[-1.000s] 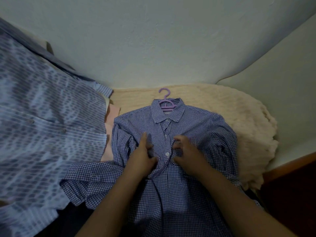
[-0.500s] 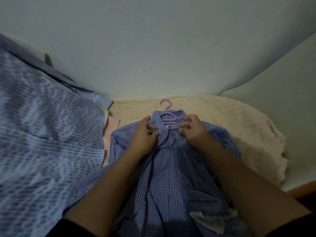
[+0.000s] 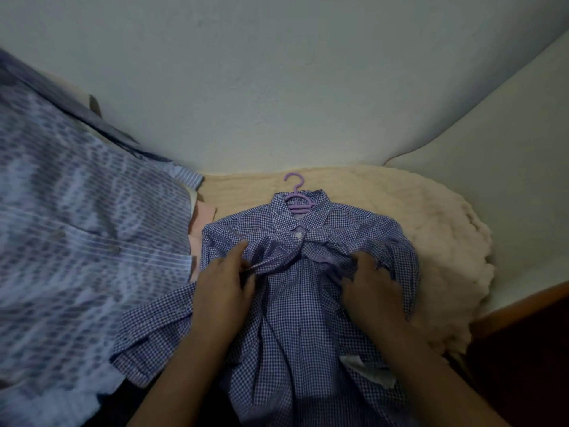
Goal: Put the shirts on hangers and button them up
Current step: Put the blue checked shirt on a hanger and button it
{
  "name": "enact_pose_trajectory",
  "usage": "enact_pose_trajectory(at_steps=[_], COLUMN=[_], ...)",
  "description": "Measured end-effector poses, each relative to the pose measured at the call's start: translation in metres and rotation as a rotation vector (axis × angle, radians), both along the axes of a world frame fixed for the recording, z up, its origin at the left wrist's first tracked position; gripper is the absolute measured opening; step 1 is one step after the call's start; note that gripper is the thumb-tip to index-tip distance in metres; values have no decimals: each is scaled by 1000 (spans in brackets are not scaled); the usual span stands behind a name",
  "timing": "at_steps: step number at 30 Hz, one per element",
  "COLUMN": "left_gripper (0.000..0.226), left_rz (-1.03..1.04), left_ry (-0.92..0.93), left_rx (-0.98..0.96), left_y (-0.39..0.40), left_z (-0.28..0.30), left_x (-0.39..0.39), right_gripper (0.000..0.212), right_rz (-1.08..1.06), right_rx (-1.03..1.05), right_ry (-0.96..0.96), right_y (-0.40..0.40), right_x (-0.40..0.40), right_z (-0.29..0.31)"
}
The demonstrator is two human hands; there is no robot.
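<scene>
A blue-and-white checked shirt (image 3: pixel 295 306) lies face up on a cream fleece blanket (image 3: pixel 431 229). A purple plastic hanger (image 3: pixel 296 195) sits inside its collar, hook pointing away from me. The collar button (image 3: pixel 298 235) looks fastened; below it the front is bunched and gapes. My left hand (image 3: pixel 224 288) pinches the left front edge of the placket just below the collar. My right hand (image 3: pixel 369 285) grips the opposite front edge on the chest. A white label (image 3: pixel 366 371) shows near the hem.
A pale blue striped shirt (image 3: pixel 77 257) covers the left side, with a pink cloth (image 3: pixel 201 223) tucked under its edge. A white wall stands close behind. A brown wooden edge (image 3: pixel 520 306) runs at the lower right.
My hands dropped from the collar, where they were working the top button, to the chest. They now hold the two front edges apart lower down.
</scene>
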State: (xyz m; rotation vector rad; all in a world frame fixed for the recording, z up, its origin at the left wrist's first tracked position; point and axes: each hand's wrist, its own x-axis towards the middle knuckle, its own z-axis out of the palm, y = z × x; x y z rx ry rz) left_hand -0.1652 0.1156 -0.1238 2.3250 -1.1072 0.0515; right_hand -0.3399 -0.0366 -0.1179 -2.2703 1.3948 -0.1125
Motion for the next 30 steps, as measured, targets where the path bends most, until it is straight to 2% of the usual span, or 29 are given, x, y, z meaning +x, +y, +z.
enact_pose_trajectory(at_steps=[4, 8, 13, 19, 22, 26, 30], left_gripper=[58, 56, 51, 54, 60, 62, 55], left_rz=[-6, -10, 50, 97, 114, 118, 57], left_ry=[-89, -65, -16, 78, 223, 468, 909], left_rx=[30, 148, 167, 201, 158, 8, -55], left_y=[3, 9, 13, 12, 12, 13, 15], left_z=[-2, -7, -9, -6, 4, 26, 36], left_x=[-2, 1, 9, 15, 11, -8, -39], right_gripper=[50, 46, 42, 50, 49, 52, 43], right_rz=[-24, 7, 59, 70, -9, -101, -141], right_rx=[71, 68, 76, 118, 268, 427, 592], right_ry=[40, -23, -225, -374, -475, -630, -646], right_y=[-4, -1, 14, 28, 38, 56, 80], right_x=[-6, -12, -9, -1, 3, 6, 13], right_z=[3, 6, 15, 17, 19, 13, -3])
